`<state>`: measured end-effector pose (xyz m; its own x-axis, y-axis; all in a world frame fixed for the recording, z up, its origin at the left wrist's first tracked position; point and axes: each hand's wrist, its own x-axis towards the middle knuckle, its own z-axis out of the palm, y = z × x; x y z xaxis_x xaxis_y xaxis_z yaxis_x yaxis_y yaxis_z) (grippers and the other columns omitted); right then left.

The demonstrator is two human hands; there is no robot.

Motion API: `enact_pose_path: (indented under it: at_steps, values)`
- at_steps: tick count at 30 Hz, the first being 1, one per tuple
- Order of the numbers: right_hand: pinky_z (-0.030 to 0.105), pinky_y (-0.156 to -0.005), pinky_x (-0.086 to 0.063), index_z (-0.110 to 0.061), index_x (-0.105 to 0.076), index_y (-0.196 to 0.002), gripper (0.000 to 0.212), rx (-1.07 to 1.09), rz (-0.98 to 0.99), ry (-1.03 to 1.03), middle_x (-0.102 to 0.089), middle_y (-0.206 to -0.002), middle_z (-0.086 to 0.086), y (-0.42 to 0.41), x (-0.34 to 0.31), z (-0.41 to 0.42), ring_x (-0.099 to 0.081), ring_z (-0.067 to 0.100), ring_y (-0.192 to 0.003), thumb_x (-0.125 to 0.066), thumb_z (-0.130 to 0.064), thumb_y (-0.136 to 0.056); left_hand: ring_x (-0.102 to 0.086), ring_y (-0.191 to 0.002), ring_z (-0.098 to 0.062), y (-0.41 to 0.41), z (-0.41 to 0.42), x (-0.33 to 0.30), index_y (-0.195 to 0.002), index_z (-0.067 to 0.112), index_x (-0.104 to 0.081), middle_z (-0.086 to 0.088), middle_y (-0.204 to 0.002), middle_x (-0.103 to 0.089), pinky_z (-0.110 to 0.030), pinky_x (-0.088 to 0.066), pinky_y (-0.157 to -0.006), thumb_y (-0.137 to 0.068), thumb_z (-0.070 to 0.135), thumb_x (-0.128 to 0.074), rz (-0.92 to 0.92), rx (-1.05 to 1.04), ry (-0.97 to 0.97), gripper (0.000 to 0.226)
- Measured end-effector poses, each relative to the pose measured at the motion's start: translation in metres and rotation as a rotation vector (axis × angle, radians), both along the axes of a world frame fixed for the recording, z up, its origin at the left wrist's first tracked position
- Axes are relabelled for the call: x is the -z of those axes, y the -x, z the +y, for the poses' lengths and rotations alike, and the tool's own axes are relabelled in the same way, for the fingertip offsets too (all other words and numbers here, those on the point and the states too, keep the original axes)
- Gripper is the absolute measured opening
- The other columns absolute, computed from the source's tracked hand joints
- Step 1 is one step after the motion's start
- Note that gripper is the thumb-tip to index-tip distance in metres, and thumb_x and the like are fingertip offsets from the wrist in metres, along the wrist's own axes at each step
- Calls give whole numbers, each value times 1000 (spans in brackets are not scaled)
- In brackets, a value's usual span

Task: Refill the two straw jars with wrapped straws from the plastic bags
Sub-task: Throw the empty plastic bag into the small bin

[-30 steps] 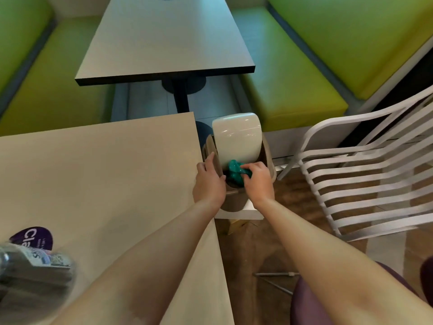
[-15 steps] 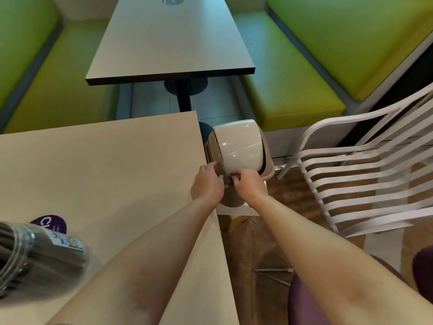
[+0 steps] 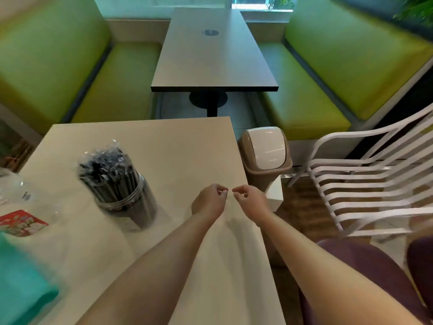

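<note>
Both hands are hovering above the right edge of the counter (image 3: pixel 164 146). The left hand (image 3: pixel 209 201) and right hand (image 3: pixel 251 201) are keeping each grip loosely curled and holding nothing. The jar (image 3: pixel 126 202), packed with wrapped straws (image 3: pixel 110 167), is standing on the counter left of them. A lidded bin (image 3: pixel 266 156) is sitting beside the counter's right edge.
</note>
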<state>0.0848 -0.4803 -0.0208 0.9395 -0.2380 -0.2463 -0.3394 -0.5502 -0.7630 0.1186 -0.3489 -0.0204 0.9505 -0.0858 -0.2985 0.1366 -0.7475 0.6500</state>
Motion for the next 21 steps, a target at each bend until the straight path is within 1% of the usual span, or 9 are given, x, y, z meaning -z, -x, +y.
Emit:
enact_pose_path:
  at_steps: [3, 6, 9, 10, 13, 16, 18, 20, 21]
  values:
    - [23, -76, -42, -18, -66, -115, 23, -24, 18, -31, -65, -108, -5, 29, -5, 42, -59, 11, -99, -52, -24, -98, -63, -100, -15, 35, 37, -8, -111, 33, -65, 10, -112, -67, -32, -50, -84, -97, 40, -49, 11, -18, 12, 23]
    - [24, -75, -45, -17, -67, -114, 24, -71, 21, -53, -67, -111, -3, 61, -12, 102, -60, 11, -96, -53, -26, -97, -63, -102, -15, 74, 97, -18, -111, 33, -65, 10, -113, -68, -30, -49, -83, -97, 39, -49, -3, -62, 0, 22]
    - [27, -59, -48, -20, -68, -111, 23, -104, 34, -45, -65, -104, -7, 83, -19, 152, -61, 15, -90, -53, -28, -97, -63, -103, -18, 97, 149, -22, -110, 33, -66, 8, -112, -69, -31, -49, -84, -96, 41, -50, -5, -131, -25, 23]
    - [27, -57, -49, -22, -68, -110, 22, -117, 41, -46, -64, -102, -7, 88, -21, 167, -61, 16, -89, -52, -29, -96, -62, -105, -19, 105, 165, -25, -112, 33, -66, 7, -114, -69, -32, -48, -84, -96, 41, -50, -4, -155, -35, 24]
    - [29, -62, -50, -23, -69, -109, 22, -163, 33, -40, -68, -107, -3, 100, -30, 210, -61, 16, -88, -53, -30, -96, -61, -108, -22, 123, 211, -31, -116, 30, -65, 3, -119, -67, -33, -48, -87, -97, 40, -50, -23, -230, -68, 27]
    - [35, -68, -54, -22, -69, -105, 19, -190, 29, -50, -67, -101, -2, 112, -39, 254, -60, 17, -85, -53, -29, -96, -60, -110, -21, 140, 255, -34, -119, 27, -63, 2, -123, -66, -34, -49, -91, -99, 39, -49, -29, -300, -88, 27]
    - [35, -61, -55, -22, -68, -104, 19, -208, 37, -47, -64, -95, -4, 118, -44, 279, -59, 16, -80, -53, -31, -96, -59, -111, -19, 148, 279, -35, -121, 27, -62, 3, -124, -65, -29, -47, -87, -100, 38, -48, -30, -343, -93, 28]
    - [31, -52, -51, -21, -67, -104, 19, -230, 37, -39, -63, -95, -4, 122, -46, 301, -57, 15, -76, -54, -34, -96, -59, -112, -19, 155, 300, -38, -122, 26, -63, 3, -125, -64, -27, -44, -84, -101, 37, -48, -42, -380, -92, 28]
    - [29, -51, -50, -21, -66, -102, 19, -240, 39, -38, -63, -95, -4, 124, -47, 314, -57, 15, -76, -55, -34, -96, -59, -111, -19, 157, 313, -38, -121, 25, -63, 2, -125, -64, -28, -44, -84, -101, 37, -48, -45, -400, -84, 28]
